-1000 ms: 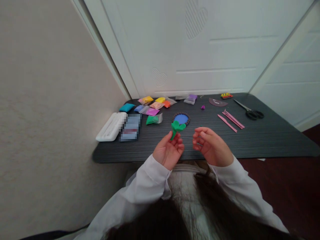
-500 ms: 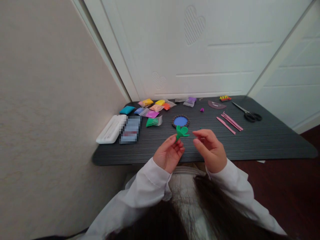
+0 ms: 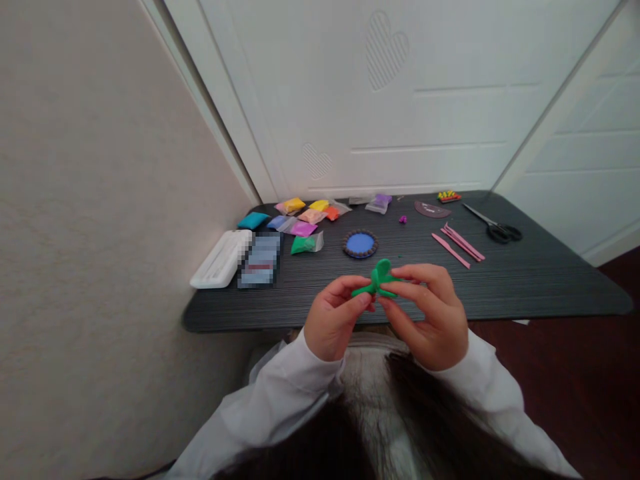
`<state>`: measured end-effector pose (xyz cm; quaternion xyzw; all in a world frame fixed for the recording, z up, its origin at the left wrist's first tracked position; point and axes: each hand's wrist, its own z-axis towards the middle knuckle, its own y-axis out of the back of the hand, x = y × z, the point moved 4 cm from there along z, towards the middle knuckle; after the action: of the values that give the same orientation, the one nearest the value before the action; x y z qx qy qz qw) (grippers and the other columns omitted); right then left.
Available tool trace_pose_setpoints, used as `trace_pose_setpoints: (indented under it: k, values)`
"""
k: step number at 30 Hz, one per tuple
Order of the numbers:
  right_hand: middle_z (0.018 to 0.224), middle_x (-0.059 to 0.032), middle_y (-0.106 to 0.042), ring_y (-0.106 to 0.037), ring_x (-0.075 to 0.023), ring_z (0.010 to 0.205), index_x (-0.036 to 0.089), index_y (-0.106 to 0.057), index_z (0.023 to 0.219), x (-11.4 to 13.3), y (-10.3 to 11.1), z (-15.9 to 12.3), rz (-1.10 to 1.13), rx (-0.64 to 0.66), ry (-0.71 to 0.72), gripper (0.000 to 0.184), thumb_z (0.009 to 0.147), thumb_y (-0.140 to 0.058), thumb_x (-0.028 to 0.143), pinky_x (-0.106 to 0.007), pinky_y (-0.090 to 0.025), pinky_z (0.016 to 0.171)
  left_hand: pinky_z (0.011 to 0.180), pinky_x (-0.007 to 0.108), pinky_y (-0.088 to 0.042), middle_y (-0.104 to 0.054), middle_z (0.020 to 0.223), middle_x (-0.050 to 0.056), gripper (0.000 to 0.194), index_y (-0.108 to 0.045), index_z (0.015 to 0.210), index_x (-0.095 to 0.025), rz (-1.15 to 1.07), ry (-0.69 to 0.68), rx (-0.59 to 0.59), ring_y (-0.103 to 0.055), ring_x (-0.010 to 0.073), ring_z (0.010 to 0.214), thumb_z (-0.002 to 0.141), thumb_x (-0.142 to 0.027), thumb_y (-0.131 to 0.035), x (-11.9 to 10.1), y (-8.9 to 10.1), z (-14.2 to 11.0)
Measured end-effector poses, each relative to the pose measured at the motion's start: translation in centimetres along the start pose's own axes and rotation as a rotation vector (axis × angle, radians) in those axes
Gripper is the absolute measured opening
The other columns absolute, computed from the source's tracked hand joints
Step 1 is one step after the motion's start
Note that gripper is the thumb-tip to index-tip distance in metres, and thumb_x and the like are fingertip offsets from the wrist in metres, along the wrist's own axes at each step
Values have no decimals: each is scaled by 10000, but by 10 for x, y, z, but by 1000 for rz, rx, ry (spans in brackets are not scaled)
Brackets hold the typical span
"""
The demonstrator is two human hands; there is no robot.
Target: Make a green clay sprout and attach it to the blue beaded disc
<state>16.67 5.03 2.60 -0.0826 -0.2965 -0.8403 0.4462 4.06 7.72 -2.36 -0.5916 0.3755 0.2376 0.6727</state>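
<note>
The left hand's (image 3: 329, 321) thumb and fingers are closing in a pinch on the stem of the green flower-shaped piece (image 3: 376, 280). Its petals are pointing toward the right hand (image 3: 434, 321), whose partly spread fingertips are touching them; whether they are gripping, I cannot tell. Beyond, a brown-rimmed blue disc (image 3: 360, 245) is lying on the dark table (image 3: 260, 308).
</note>
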Motion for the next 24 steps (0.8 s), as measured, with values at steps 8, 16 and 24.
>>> trace_pose_setpoints:
  k: [8, 16, 24]
  values:
    - [867, -15, -660, -545, -171, 825, 215, -604, 878, 2, 3, 0, -19, -16, 84, 262, 647, -622, 93, -369, -445, 763, 627, 225, -432, -636, 739, -1, 170, -630, 785, -173, 38, -30, -7, -550, 92, 651, 621, -135, -652, -3, -4, -4]
    - [880, 10, -666, -540, -188, 823, 277, -597, 915, 0, 1, -4, -59, -41, 73, 320, 638, -638, 122, -388, -441, 750, 629, 239, -421, -627, 729, -2, 141, -634, 782, -178, 27, 5, -25, -540, 102, 674, 645, -148, -629, -4, -9, -7]
    - [874, -1, -659, -554, -180, 834, 265, -589, 918, -2, -1, -5, -2, -42, 62, 313, 649, -618, 109, -392, -435, 782, 624, 249, -416, -625, 702, 2, 139, -646, 767, -169, 46, 51, -55, -531, 106, 649, 628, -164, -644, -2, -7, -6]
